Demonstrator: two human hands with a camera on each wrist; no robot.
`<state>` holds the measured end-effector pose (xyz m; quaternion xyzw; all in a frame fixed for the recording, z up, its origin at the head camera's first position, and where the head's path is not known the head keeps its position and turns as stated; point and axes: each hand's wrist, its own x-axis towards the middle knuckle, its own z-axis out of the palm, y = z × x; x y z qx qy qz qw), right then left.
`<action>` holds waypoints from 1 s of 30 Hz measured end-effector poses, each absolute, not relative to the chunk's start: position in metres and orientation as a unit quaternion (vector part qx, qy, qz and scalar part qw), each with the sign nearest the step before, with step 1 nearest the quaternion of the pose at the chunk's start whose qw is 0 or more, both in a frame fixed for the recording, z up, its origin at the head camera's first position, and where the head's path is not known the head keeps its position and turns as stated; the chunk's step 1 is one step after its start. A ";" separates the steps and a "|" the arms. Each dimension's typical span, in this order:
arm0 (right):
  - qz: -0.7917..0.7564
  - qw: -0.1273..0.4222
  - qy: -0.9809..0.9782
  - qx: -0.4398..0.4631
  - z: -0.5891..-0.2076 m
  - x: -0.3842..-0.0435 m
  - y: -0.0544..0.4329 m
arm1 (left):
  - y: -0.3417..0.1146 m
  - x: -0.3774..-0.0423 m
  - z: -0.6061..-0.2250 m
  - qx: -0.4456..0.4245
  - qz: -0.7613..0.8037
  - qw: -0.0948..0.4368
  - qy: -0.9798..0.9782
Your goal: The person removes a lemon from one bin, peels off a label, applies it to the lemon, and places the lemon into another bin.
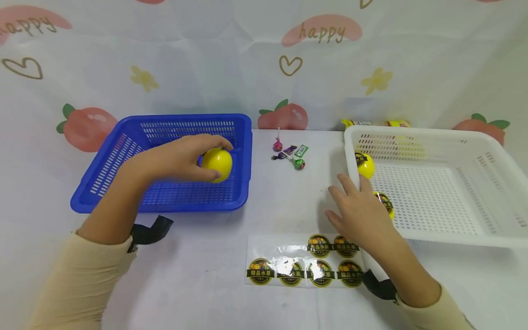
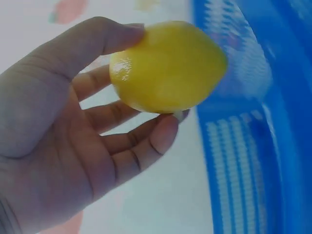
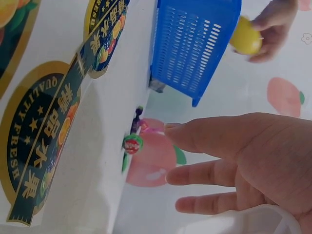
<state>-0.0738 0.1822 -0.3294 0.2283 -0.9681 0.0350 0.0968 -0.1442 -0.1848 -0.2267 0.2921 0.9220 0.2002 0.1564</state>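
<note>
My left hand point(image 1: 185, 158) grips a lemon point(image 1: 218, 164) between thumb and fingers, above the right part of the blue basket point(image 1: 189, 206). The left wrist view shows the yellow lemon point(image 2: 170, 68) whole, with no sticker on the side that faces it. Nothing is held in my right hand point(image 1: 363, 211); its fingers are spread by the left rim of the white basket point(image 1: 458, 237). Inside that basket, two yellow fruits sit along the left wall: one lemon point(image 1: 366, 170) bears a round black-and-gold sticker, and a second lemon point(image 1: 389, 211), partly hidden by my hand, has one too.
A sheet of round stickers point(image 1: 288, 250) lies at the front middle. Between the baskets are a pink lollipop point(image 1: 277, 145), a green lollipop point(image 1: 299, 163) and small wrapped candies point(image 1: 301, 151). Yellow packets point(image 1: 396, 123) show behind the white basket. A printed cloth point(image 1: 231, 55) hangs behind.
</note>
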 end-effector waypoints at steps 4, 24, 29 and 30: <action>0.036 0.091 -0.970 0.222 -0.329 -0.074 0.182 | -0.173 -0.121 -0.232 0.342 0.302 0.071 0.887; 0.028 0.096 -0.969 0.224 -0.330 -0.074 0.180 | -0.045 -0.092 -0.334 0.237 0.279 0.059 0.929; 0.028 0.105 -0.968 0.227 -0.331 -0.074 0.181 | -0.036 -0.105 -0.348 0.189 0.207 0.091 0.955; 0.030 0.106 -0.968 0.228 -0.331 -0.074 0.181 | -0.036 -0.107 -0.351 0.180 0.202 0.098 0.958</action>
